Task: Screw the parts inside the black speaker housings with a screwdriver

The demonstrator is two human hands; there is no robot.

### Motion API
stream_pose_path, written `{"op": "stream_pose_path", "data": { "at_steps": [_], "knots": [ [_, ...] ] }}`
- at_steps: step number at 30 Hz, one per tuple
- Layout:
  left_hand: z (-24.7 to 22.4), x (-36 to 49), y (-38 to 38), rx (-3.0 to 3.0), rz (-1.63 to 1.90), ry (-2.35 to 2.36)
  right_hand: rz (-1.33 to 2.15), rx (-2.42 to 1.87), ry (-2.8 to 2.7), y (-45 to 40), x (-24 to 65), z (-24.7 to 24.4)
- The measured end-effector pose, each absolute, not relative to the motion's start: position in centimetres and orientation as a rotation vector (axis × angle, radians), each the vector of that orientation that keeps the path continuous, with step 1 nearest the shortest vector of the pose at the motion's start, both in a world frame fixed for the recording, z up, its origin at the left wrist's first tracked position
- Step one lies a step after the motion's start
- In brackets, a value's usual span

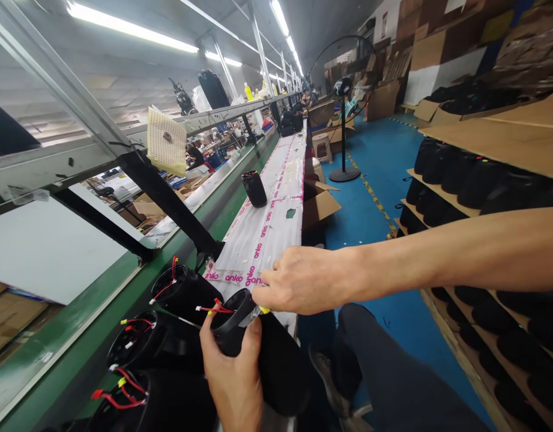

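A black cylindrical housing (283,366) lies tilted in my left hand (233,372), its open end towards the upper left. My left fingers and thumb wrap round that end, just below the rim. Red wires with a small white connector (199,308) stick out of the opening. My right hand (298,282) is closed at the rim's right side, fingers pinched together. A small yellow bit (264,310) and something clear show beneath those fingers; what exactly they hold is hidden. To the left lie similar black housings (186,288) with red wires and white, yellow and red connectors at their open ends.
A long bench covered in white sheet printed "anko" (233,278) runs ahead, with another black housing (254,189) upright on it. A black metal post (168,204) rises at left. Stacked trays of black units (465,180) stand right; a pedestal fan (343,132) is further off.
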State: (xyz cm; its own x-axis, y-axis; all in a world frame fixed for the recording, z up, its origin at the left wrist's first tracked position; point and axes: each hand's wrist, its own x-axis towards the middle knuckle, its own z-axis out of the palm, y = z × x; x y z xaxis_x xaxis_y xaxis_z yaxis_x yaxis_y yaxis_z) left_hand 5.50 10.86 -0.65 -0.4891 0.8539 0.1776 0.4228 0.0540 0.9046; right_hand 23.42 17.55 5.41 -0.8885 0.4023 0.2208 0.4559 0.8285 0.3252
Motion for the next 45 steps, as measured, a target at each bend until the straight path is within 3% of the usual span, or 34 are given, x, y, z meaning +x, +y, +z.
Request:
{"op": "stream_pose_path", "data": {
  "at_steps": [30, 45],
  "knots": [
    [-0.5, 5.8, 10.8, 1.347, 1.388, 2.014, -0.441, -0.700, -2.994, 17.1, 23.0, 7.7],
    [-1.9, 4.5, 12.0, 1.294, 1.458, 1.702, 0.025, -0.575, -2.703, 19.8, 24.2, 2.5]
  ]
}}
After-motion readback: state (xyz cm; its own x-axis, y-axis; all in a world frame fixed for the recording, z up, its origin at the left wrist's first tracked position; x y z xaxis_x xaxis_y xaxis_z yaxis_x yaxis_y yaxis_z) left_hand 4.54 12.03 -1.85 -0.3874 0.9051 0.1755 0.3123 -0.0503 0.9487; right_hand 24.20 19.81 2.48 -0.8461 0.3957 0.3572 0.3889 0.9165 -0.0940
